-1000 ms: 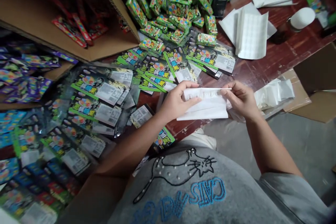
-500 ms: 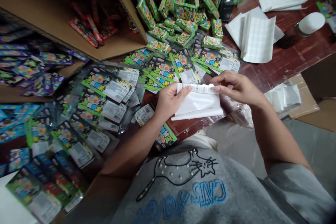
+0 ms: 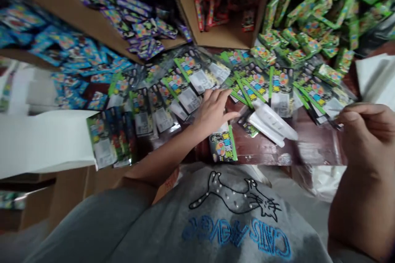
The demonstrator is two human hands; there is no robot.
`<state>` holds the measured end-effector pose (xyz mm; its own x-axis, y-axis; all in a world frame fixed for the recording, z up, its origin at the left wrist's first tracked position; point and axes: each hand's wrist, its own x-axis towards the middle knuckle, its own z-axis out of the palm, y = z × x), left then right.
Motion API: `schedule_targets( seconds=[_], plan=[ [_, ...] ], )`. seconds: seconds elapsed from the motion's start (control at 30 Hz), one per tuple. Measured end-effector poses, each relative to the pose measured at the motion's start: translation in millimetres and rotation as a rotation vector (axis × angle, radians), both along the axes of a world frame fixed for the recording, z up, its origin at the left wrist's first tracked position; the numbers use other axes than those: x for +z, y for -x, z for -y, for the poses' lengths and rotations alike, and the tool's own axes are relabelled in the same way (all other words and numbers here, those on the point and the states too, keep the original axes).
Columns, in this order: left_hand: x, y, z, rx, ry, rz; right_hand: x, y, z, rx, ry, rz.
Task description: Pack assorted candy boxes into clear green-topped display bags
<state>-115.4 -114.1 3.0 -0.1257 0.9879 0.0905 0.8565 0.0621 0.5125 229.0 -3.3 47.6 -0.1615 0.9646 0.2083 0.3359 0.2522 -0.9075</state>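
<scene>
My left hand (image 3: 212,111) is open with its fingers spread. It reaches over the black-and-green printed packets in clear plastic, and its fingertips are by a packet with a pale label panel (image 3: 200,81). At the right edge, my right hand (image 3: 368,129) is pinched, thumb against forefinger; whatever is between the tips is too small to make out. A white sheet with a curled edge (image 3: 271,122) lies on the dark red table between my hands. Below my left hand, one more printed packet (image 3: 222,147) is at the table's front edge.
Cardboard boxes hold purple packs (image 3: 145,28), red packs (image 3: 212,12) and green packs (image 3: 308,16). Blue packs (image 3: 83,57) are heaped at the left. A row of finished-looking printed packets (image 3: 106,144) stands on a white surface (image 3: 46,139). White papers (image 3: 378,78) lie at the right.
Both hands held the white sheet; now it lies on the table. My left hand has opened over the packets, and my right hand has moved away to the right, pinched. The view has swung left.
</scene>
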Motion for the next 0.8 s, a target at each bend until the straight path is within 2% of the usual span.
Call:
schedule_targets(
  seconds=[0.1,0.2,0.27,0.4,0.47,0.53,0.63,0.8],
  plan=[
    [-4.8,24.9,28.6,0.009,0.147,-0.097,13.6,38.9,3.8,0.193,0.033,0.032],
    [-3.0,32.5,43.6,-0.032,0.192,-0.002,21.4,91.1,8.1,0.456,-0.017,-0.037],
    [3.4,34.7,49.0,-0.066,0.147,0.175,21.5,124.8,11.7,0.628,0.001,-0.106],
    [12.4,40.2,58.1,-0.083,0.074,0.720,13.8,171.9,19.8,0.883,0.185,-0.105],
    [11.1,40.6,63.0,-0.052,0.073,0.922,9.3,183.8,22.3,0.965,0.245,-0.074],
    [7.9,38.3,68.1,0.008,0.035,1.005,6.6,190.2,23.4,1.025,0.284,-0.052],
    [5.7,33.0,75.0,0.084,-0.047,0.991,6.2,195.3,24.0,1.067,0.306,0.010],
    [10.9,29.7,78.6,0.039,-0.043,0.951,2.3,200.9,27.5,1.089,0.261,0.111]
  ],
)
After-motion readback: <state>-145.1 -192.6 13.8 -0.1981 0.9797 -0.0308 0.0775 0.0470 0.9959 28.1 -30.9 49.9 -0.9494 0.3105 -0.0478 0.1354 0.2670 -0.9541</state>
